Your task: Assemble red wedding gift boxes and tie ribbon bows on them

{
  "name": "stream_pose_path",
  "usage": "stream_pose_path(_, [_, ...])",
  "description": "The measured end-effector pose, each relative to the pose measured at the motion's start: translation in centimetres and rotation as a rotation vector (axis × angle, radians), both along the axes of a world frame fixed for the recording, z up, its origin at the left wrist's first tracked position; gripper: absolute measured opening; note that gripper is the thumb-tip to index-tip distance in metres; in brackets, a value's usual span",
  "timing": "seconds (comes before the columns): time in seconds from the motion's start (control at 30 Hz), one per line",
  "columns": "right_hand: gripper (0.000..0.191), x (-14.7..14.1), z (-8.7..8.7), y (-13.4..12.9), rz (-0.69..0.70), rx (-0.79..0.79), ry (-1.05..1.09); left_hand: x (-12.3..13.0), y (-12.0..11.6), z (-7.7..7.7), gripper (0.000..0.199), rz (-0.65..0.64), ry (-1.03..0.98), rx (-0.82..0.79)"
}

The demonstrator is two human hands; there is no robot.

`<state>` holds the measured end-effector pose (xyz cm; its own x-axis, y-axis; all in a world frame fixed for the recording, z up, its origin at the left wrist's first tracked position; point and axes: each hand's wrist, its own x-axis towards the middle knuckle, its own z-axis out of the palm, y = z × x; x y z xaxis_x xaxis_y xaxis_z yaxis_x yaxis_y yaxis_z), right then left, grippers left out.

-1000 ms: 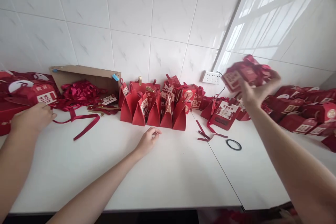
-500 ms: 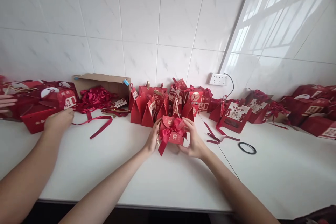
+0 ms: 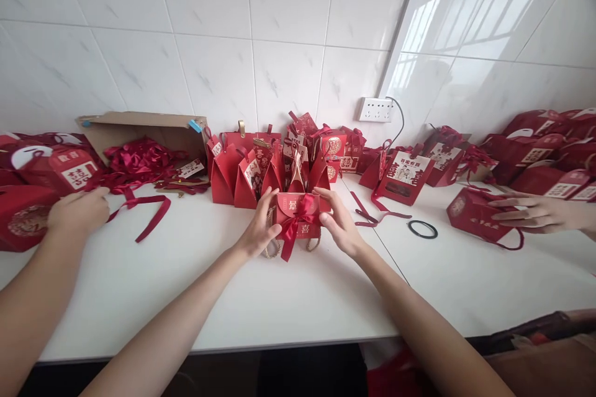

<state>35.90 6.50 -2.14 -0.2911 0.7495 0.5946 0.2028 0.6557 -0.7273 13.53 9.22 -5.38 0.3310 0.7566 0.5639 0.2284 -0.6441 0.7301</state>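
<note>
Between my two hands is a red gift box (image 3: 310, 227) with gold-white characters and a satin bow (image 3: 297, 221) tied across its front. Twisted cord handles (image 3: 272, 249) hang below it on both sides. My left hand (image 3: 259, 227) grips the box's left side, thumb toward the front. On the right side, my right hand (image 3: 338, 223) holds it with the thumb at the front edge and fingers over the top. Just behind it stands a row of pointed red gift boxes (image 3: 224, 177).
A co-worker's hand (image 3: 79, 211) at left touches a red box (image 3: 23, 217). Another person's hand (image 3: 535, 214) at right holds a red box (image 3: 475, 214). A cardboard carton (image 3: 139, 119) with ribbons, a loose ribbon (image 3: 156, 217) and a black ring (image 3: 422, 229) are on the white table (image 3: 223, 310).
The view has shifted right. The box in my hands has tipped, showing more of its top and its cord handles. A co-worker's hand with a red box has appeared at right.
</note>
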Motion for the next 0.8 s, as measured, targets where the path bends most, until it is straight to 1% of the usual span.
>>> stream_pose_path(0.07, [0.036,-0.3,0.2,-0.1,-0.078,-0.019,0.042,-0.1,-0.2,0.4,0.096,-0.053,0.057,0.032])
stream_pose_path(0.13, [0.028,-0.7,0.2,-0.2,-0.091,-0.025,0.054,-0.1,-0.3,0.6,0.106,-0.075,0.106,0.070])
stream_pose_path(0.23, [0.021,-1.1,0.3,-0.3,-0.045,-0.084,0.106,0.0,-0.3,0.7,0.114,-0.006,0.170,0.108])
stream_pose_path(0.27, [0.022,-1.3,0.3,-0.4,-0.033,-0.114,0.132,0.0,-0.3,0.7,0.112,0.027,0.183,0.118])
stream_pose_path(0.33, [0.025,-1.7,0.4,-0.5,-0.036,-0.157,0.189,0.1,-0.3,0.7,0.101,0.078,0.188,0.142])
stream_pose_path(0.43, [0.025,-2.2,0.3,-0.5,-0.081,-0.173,0.261,0.3,-0.5,1.1,0.075,0.102,0.137,0.169])
stream_pose_path(0.5, [0.025,-2.3,0.1,-0.4,-0.106,-0.160,0.270,0.5,-0.6,1.6,0.062,0.134,0.094,0.154])
stream_pose_path(0.63, [0.024,-2.1,0.0,-0.1,-0.164,-0.125,0.224,0.9,-0.9,2.4,0.049,0.198,0.013,0.042])
stream_pose_path(0.73, [0.029,-1.9,0.0,-0.1,-0.184,-0.163,0.208,1.1,-1.0,2.8,0.044,0.198,-0.112,-0.116])
stream_pose_path(0.8, [0.031,-1.9,-0.1,0.0,-0.158,-0.200,0.203,1.2,-1.0,2.9,0.040,0.222,-0.192,-0.194])
